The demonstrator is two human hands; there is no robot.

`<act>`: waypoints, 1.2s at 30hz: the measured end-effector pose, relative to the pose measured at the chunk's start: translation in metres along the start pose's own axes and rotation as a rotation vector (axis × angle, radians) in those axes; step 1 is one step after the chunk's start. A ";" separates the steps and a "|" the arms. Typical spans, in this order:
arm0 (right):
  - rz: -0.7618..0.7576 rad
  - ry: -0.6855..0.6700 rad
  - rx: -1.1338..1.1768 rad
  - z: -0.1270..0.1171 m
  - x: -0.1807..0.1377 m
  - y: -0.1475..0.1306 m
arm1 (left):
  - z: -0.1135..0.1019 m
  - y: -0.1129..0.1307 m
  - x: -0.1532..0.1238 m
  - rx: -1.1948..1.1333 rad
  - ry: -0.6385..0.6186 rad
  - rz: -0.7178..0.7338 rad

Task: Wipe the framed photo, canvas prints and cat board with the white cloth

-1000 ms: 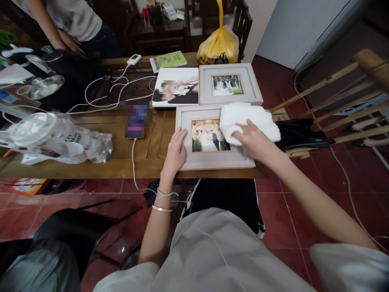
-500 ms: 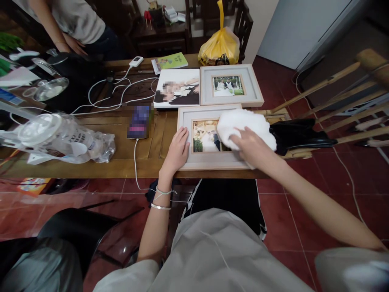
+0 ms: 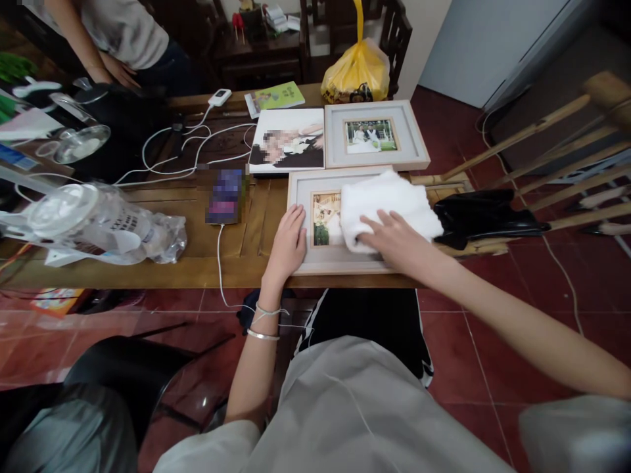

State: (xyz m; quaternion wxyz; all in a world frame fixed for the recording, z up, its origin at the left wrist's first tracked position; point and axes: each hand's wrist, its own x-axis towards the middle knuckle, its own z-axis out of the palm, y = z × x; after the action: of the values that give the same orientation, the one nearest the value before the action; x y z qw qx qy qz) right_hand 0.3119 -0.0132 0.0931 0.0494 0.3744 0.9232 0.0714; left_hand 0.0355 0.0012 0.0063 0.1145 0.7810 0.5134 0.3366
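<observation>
A light wooden picture frame [image 3: 296,259] with a wedding photo lies flat at the table's front edge. My left hand [image 3: 287,243] rests on its left side, fingers stretched along the border. On the right half of the frame, a folded white towel [image 3: 394,203] covers much of the photo. My right hand [image 3: 394,240] presses on the towel with bent fingers and holds it against the frame. Just behind lie a second framed photo [image 3: 369,136] and a photo panel [image 3: 288,140] showing people in dark and white clothes.
A phone [image 3: 225,197] on a white cable lies left of the frame. Farther left are a plastic-wrapped cup [image 3: 79,213] and a dark kettle [image 3: 108,118]. A yellow bag [image 3: 357,72] and green booklet [image 3: 276,98] sit behind. Another person [image 3: 123,39] stands across the table.
My right hand and the towel have slid a little to the left over the photo, and the towel now lies flatter. My left hand stays on the frame's left side.
</observation>
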 end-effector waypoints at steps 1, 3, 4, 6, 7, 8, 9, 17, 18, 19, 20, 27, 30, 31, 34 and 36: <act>-0.031 -0.030 0.043 -0.010 -0.013 -0.008 | 0.000 0.001 0.000 0.000 0.004 -0.003; -0.097 -0.088 0.147 -0.030 -0.034 -0.023 | 0.000 0.002 0.000 0.006 0.010 -0.010; -0.127 -0.102 0.197 -0.038 -0.042 -0.029 | 0.000 0.003 0.000 0.009 0.009 -0.012; -0.157 -0.104 0.269 -0.048 -0.049 -0.037 | -0.001 0.004 0.000 0.015 -0.001 -0.010; -0.153 -0.097 0.285 -0.050 -0.048 -0.040 | -0.002 0.004 0.001 0.017 -0.010 -0.005; -0.133 -0.089 0.289 -0.048 -0.045 -0.041 | -0.003 0.004 0.001 0.019 -0.022 0.001; -0.103 -0.084 0.285 -0.043 -0.039 -0.040 | -0.004 0.003 0.001 0.020 -0.035 0.008; 0.179 0.131 0.098 0.019 0.054 0.033 | -0.006 -0.005 0.001 -0.017 -0.068 0.029; 0.191 0.143 0.081 0.022 0.065 0.042 | -0.005 -0.005 0.001 -0.028 -0.060 0.026; 0.192 0.143 0.067 0.024 0.073 0.049 | -0.004 -0.005 0.000 -0.040 -0.048 0.023; 0.180 0.132 0.053 0.024 0.078 0.052 | -0.003 -0.006 0.000 -0.052 -0.033 0.022; 0.111 -0.033 0.024 0.003 0.027 -0.004 | -0.001 -0.006 -0.001 -0.109 0.011 0.009; 0.020 -0.099 0.140 -0.021 -0.014 -0.031 | 0.000 -0.006 -0.001 -0.120 0.008 0.000; -0.022 -0.127 0.196 -0.031 -0.025 -0.037 | 0.000 -0.005 -0.001 -0.115 0.012 -0.002; -0.111 -0.176 0.354 -0.053 -0.042 -0.046 | 0.001 -0.004 -0.001 -0.086 0.028 0.001; -0.100 -0.158 0.398 -0.054 -0.039 -0.045 | 0.000 -0.002 -0.001 -0.061 0.024 0.010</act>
State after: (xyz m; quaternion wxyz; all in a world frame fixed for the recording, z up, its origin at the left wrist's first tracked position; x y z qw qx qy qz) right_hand 0.3005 -0.0774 0.1403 0.0502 0.3349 0.9298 -0.1441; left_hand 0.0336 0.0014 0.0050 0.1305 0.7756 0.5003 0.3622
